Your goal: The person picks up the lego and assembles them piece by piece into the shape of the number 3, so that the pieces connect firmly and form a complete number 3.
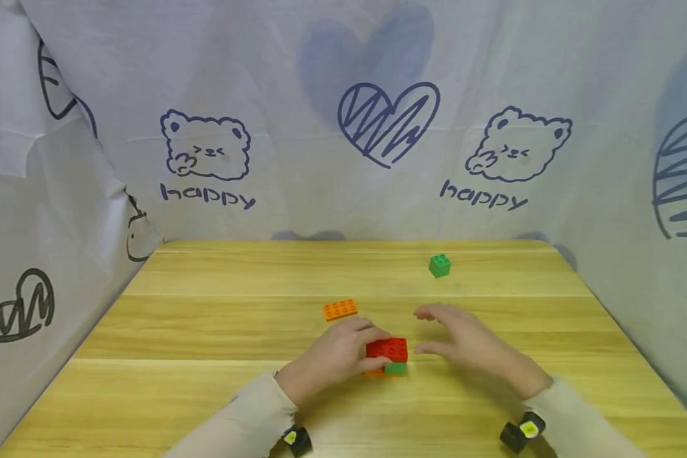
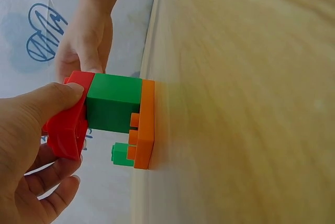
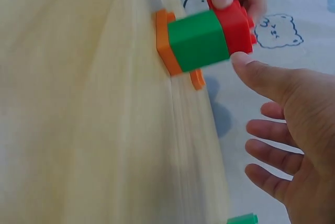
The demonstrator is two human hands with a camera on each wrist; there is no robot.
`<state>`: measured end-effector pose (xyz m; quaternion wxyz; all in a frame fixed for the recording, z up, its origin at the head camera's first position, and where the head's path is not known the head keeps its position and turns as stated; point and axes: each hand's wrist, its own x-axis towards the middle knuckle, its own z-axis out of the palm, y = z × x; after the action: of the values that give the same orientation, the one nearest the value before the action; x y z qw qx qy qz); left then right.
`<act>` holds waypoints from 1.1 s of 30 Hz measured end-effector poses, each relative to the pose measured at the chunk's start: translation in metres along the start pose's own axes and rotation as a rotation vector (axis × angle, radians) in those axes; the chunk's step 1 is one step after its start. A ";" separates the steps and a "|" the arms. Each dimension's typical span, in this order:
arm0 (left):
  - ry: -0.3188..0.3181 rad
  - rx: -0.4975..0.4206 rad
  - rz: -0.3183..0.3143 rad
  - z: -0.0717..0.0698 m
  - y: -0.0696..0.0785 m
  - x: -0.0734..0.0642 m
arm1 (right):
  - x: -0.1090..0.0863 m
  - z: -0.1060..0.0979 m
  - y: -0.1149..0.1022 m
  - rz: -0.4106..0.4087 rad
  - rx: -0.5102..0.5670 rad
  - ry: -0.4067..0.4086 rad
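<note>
In the head view my left hand (image 1: 329, 359) pinches a red toy brick (image 1: 395, 349), thumb on the near side. The red brick sits on a green block (image 2: 112, 101), jutting past it on the left. Under the green block lies a flat orange brick (image 2: 147, 130), its bare studs showing beside the block in the left wrist view. That small stack stands on the wooden table. My right hand (image 1: 472, 337) is just right of the stack, fingers spread and relaxed, holding nothing. Its thumb overlaps the red brick's edge in the right wrist view.
A second flat orange brick (image 1: 340, 310) lies on the table (image 1: 206, 343) behind my left hand. Farther back on the right is a small green brick (image 1: 439, 266). Printed white cloth (image 1: 298, 159) hangs along the table's back and sides.
</note>
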<state>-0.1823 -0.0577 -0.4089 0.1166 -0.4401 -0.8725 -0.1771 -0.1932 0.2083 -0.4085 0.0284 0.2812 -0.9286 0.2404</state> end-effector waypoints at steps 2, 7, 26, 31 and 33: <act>0.005 0.003 0.005 0.000 0.000 0.000 | 0.002 -0.002 0.003 0.015 -0.026 0.014; 0.013 0.014 0.014 0.001 -0.001 -0.001 | 0.009 -0.007 0.013 0.044 -0.079 0.048; 0.011 0.028 0.023 -0.001 0.000 -0.001 | 0.045 -0.014 0.053 0.104 -0.167 0.180; 0.006 0.042 0.020 -0.001 0.000 -0.001 | 0.054 -0.015 0.061 0.140 -0.200 0.198; 0.005 0.044 0.019 -0.001 0.000 -0.001 | 0.057 -0.015 0.064 0.157 -0.220 0.199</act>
<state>-0.1818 -0.0593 -0.4082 0.1305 -0.4453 -0.8717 -0.1578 -0.2772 0.2332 -0.4119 0.1318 0.1776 -0.9611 0.1656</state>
